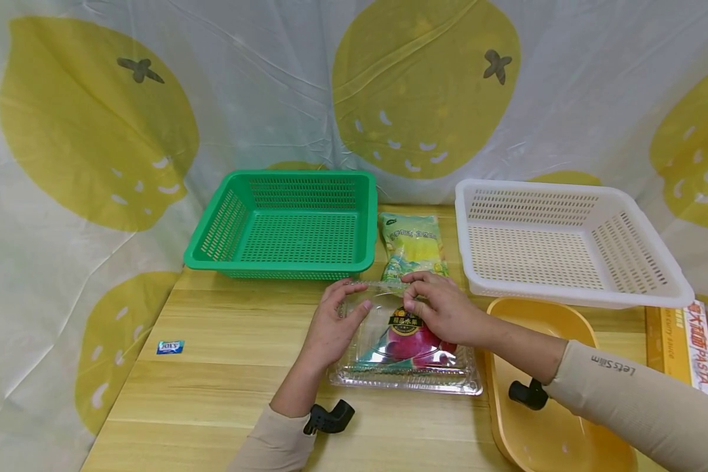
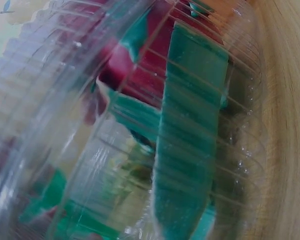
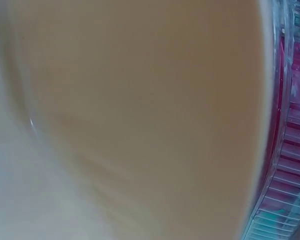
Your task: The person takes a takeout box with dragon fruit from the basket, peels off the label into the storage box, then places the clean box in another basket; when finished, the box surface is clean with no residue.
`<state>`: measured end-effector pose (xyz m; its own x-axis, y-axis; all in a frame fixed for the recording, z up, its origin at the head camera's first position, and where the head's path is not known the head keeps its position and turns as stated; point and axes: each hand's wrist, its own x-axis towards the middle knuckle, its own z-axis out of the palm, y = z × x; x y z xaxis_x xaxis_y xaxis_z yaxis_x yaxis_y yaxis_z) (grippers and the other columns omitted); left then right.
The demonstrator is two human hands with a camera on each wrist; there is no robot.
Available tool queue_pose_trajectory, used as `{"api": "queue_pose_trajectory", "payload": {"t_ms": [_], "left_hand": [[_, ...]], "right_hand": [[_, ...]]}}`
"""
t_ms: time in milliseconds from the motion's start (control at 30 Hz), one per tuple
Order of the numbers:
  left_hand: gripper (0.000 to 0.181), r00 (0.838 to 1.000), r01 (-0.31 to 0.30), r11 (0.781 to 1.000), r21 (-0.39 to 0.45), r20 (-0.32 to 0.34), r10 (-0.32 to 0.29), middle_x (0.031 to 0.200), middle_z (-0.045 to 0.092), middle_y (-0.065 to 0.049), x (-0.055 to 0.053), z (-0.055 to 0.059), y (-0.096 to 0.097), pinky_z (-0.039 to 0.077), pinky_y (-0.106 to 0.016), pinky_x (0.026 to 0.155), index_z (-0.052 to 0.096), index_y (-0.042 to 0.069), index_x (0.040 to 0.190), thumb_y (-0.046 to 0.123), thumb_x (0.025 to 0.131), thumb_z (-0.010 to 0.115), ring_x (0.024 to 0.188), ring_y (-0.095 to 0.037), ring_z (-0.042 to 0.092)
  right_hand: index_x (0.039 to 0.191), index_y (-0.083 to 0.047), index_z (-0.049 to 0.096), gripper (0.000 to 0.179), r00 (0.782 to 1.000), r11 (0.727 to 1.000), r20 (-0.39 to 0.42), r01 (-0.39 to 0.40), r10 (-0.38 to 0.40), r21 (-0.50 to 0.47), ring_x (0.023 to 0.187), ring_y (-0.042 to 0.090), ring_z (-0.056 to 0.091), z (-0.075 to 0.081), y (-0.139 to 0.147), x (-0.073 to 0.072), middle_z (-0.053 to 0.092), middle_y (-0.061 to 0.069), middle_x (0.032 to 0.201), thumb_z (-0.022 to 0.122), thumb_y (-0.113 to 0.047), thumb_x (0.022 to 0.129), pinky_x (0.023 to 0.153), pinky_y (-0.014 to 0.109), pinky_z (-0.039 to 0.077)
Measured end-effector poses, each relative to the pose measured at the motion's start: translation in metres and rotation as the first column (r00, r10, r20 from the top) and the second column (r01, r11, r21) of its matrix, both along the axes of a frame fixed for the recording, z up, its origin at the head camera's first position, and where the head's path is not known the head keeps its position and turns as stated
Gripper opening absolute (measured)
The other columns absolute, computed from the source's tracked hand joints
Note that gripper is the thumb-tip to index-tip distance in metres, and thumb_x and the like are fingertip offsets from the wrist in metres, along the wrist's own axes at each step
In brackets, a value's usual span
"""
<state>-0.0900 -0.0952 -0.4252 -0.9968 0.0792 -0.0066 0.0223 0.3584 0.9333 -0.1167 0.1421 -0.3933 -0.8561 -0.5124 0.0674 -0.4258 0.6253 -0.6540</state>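
In the head view a clear plastic clamshell fruit box (image 1: 354, 354) lies on the table, its lid over the base. A dark label (image 1: 405, 321) is on the lid. Inside sit a magenta-red piece (image 1: 415, 344) and a flat teal piece (image 2: 192, 115), which shows large in the left wrist view. My left hand (image 1: 330, 328) rests at the back left corner of the lid, fingers and thumb reaching right. At the back edge, my right hand (image 1: 442, 307) curls its fingers and pinches the lid's rim.
Behind the box lies a green and yellow packet (image 1: 413, 242), between a green basket (image 1: 301, 270) and a white basket (image 1: 566, 294). An orange tray (image 1: 498, 406) stands right of the box, under my right forearm. Pasta boxes (image 1: 684, 341) lie far right, a small blue packet (image 1: 170, 347) left.
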Motion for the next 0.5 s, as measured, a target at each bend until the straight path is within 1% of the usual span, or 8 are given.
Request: {"api": "queue_pose_trajectory", "payload": {"t_ms": [167, 500], "left_hand": [[0.036, 1.0, 0.0, 1.0, 0.001, 0.001, 0.0, 0.157, 0.043, -0.011, -0.0002, -0.0004, 0.0002, 0.027, -0.066, 0.12, 0.067, 0.013, 0.131, 0.024, 0.098, 0.07, 0.148, -0.04, 0.038], [0.036, 1.0, -0.001, 1.0, -0.003, 0.006, 0.001, 0.157, 0.043, -0.011, -0.0004, -0.0009, -0.0006, 0.027, -0.067, 0.12, 0.067, 0.012, 0.132, 0.025, 0.098, 0.069, 0.148, -0.041, 0.038]], "right_hand": [[0.086, -0.022, 0.059, 0.017, 1.0, 1.0, 0.016, 0.004, -0.004, -0.009, 0.135, 0.039, 0.053, 0.0009, 0.0002, 0.0001, 0.061, 0.016, 0.14, 0.061, -0.016, 0.102, 0.117, 0.068, 0.025], [0.086, -0.021, 0.059, 0.018, 1.0, 1.0, 0.017, 0.008, -0.008, -0.029, 0.135, 0.04, 0.053, -0.0003, -0.0002, -0.0007, 0.061, 0.017, 0.14, 0.06, -0.014, 0.102, 0.117, 0.068, 0.025]]}}
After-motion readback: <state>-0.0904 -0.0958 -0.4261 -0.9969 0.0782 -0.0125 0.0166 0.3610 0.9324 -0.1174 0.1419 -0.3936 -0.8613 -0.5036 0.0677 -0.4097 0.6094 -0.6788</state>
